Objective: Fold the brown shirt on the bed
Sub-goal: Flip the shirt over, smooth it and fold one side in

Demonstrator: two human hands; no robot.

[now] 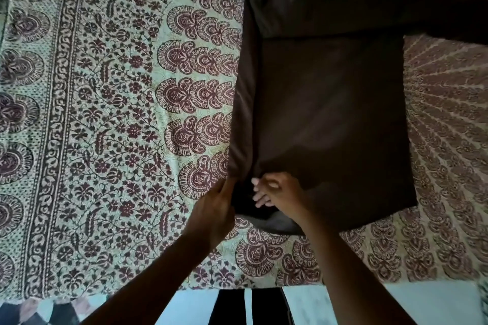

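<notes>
1. Shirt (324, 113) lies flat on the bed (105, 113), right of centre on the patterned cover, hem toward the person and collar end away at the top of the view.
2. Its left side is already turned in over the body: a long folded edge runs down the left, and what looks like the left sleeve lies along it under a straight seam line crossing the chest.
3. Right sleeve (449, 18) is not yet folded; it stretches out flat toward the upper right, resting on the cover.
4. Right side of the body and the lower right hem corner lie open and smooth, untouched.
5. Left hand (214, 208) is closed on the bottom left corner of the folded edge, pinching the cloth and drawing it taut.
6. Right hand (277, 192) sits just beside it, near the hem; its fingers (260, 196) press on the cloth, seemingly flat and not gripping, though this is hard to tell in the shadow.
7. The two hands are close together at that corner, almost touching.
8. By my reading the job is roughly a third done: one side fold is being tidied, while the right side, its sleeve and the final lengthwise fold remain.
</notes>
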